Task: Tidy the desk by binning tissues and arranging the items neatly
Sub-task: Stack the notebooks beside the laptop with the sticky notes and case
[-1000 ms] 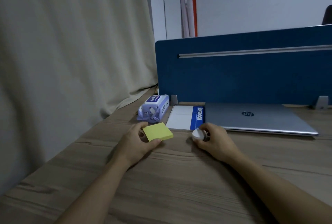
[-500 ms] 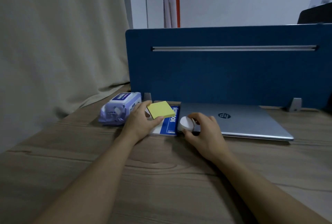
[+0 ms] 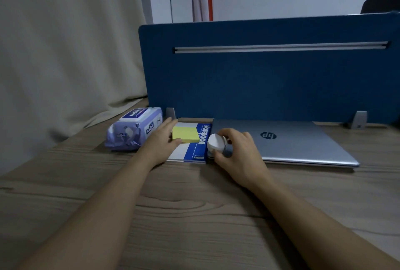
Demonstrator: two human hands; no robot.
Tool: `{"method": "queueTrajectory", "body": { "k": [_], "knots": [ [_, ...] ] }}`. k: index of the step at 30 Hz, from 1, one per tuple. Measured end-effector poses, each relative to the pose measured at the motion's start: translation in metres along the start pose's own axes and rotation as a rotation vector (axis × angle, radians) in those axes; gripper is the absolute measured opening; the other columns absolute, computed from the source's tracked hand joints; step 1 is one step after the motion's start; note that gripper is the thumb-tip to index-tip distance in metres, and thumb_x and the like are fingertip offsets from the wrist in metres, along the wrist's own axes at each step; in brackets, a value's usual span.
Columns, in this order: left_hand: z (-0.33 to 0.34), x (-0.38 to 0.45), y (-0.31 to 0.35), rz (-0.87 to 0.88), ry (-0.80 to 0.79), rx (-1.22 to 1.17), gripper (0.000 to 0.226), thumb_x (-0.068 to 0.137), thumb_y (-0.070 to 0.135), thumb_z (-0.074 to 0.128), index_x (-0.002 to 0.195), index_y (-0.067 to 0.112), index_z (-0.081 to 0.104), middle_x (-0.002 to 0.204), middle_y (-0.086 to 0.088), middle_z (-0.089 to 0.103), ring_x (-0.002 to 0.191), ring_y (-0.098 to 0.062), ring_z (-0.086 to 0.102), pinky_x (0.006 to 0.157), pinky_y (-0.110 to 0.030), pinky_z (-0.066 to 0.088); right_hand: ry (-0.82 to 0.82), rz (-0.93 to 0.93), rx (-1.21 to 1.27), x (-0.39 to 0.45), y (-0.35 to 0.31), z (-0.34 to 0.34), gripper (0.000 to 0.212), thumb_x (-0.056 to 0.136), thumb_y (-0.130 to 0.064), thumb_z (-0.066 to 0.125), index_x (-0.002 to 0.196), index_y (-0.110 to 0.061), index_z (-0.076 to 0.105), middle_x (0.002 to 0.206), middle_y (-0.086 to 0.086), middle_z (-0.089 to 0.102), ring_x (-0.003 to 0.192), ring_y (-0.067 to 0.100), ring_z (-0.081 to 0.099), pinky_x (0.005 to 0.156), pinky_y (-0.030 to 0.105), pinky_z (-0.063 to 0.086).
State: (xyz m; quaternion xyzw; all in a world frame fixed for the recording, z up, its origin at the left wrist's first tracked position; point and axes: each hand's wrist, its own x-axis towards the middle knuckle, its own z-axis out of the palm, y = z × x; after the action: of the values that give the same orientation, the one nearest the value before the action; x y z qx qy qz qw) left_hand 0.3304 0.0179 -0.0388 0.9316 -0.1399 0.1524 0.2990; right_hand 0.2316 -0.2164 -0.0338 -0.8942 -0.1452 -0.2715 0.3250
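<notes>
The left hand (image 3: 161, 140) lay over the left part of the notebook (image 3: 195, 148), thumb and fingers lightly bracketing the yellow sticky-note pad (image 3: 186, 134), which sat flat on the notebook's cover; the fingers looked nearly straight, touching the pad's edges rather than curled round it. The right hand (image 3: 238, 150) gripped a small round white object (image 3: 216, 143), fingers curled over its top, at the near left corner of the closed silver laptop (image 3: 292, 142); what the object was could not be told. The notebook lay just beside the laptop, edge to edge. Left of the left hand, a purple pack of wet wipes (image 3: 135, 128) rested on the wooden desk (image 3: 194, 215), close to the wrist. A blue partition (image 3: 270, 79) stood upright directly behind all of these, blocking the desk's far side. A beige curtain (image 3: 65, 53) hung at the left, its hem reaching the desk edge.
</notes>
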Motion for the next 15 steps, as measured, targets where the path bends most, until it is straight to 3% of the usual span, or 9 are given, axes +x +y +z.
{"method": "queueTrajectory", "body": {
  "k": [4, 8, 12, 15],
  "knots": [
    [0.0, 0.002, -0.001, -0.013, 0.058, 0.024, 0.049, 0.095, 0.016, 0.06, 0.142, 0.018, 0.049, 0.159, -0.008, 0.03, 0.142, -0.027, 0.035, 0.117, -0.043, 0.029, 0.001, 0.014, 0.003, 0.001, 0.001, 0.001, 0.042, 0.082, -0.034, 0.066, 0.12, -0.024, 0.054, 0.117, -0.007, 0.062, 0.107, 0.015, 0.046, 0.089, 0.037, 0.047],
    [0.001, 0.002, -0.001, -0.005, 0.063, 0.06, 0.046, 0.098, 0.009, 0.052, 0.142, 0.022, 0.048, 0.155, -0.005, 0.039, 0.139, -0.025, 0.038, 0.111, -0.032, 0.027, -0.002, 0.012, -0.008, 0.002, 0.002, 0.003, 0.041, 0.082, -0.032, 0.066, 0.12, -0.025, 0.054, 0.116, -0.005, 0.063, 0.104, 0.016, 0.049, 0.087, 0.036, 0.047],
    [0.002, 0.002, -0.001, -0.05, -0.036, 0.087, 0.049, 0.101, 0.018, 0.045, 0.145, 0.035, 0.036, 0.145, -0.009, 0.047, 0.125, -0.028, 0.048, 0.098, -0.04, 0.042, -0.002, -0.019, -0.027, 0.001, 0.003, 0.006, 0.04, 0.082, -0.029, 0.066, 0.12, -0.023, 0.054, 0.116, -0.002, 0.063, 0.102, 0.018, 0.049, 0.084, 0.034, 0.046],
    [0.001, 0.002, 0.0, -0.056, -0.035, 0.073, 0.051, 0.101, 0.017, 0.044, 0.147, 0.034, 0.033, 0.148, -0.01, 0.046, 0.129, -0.029, 0.047, 0.104, -0.042, 0.041, -0.01, -0.118, -0.098, 0.002, -0.002, 0.011, 0.041, 0.083, -0.029, 0.064, 0.122, -0.019, 0.054, 0.115, 0.001, 0.063, 0.102, 0.022, 0.051, 0.082, 0.031, 0.043]
  ]
}}
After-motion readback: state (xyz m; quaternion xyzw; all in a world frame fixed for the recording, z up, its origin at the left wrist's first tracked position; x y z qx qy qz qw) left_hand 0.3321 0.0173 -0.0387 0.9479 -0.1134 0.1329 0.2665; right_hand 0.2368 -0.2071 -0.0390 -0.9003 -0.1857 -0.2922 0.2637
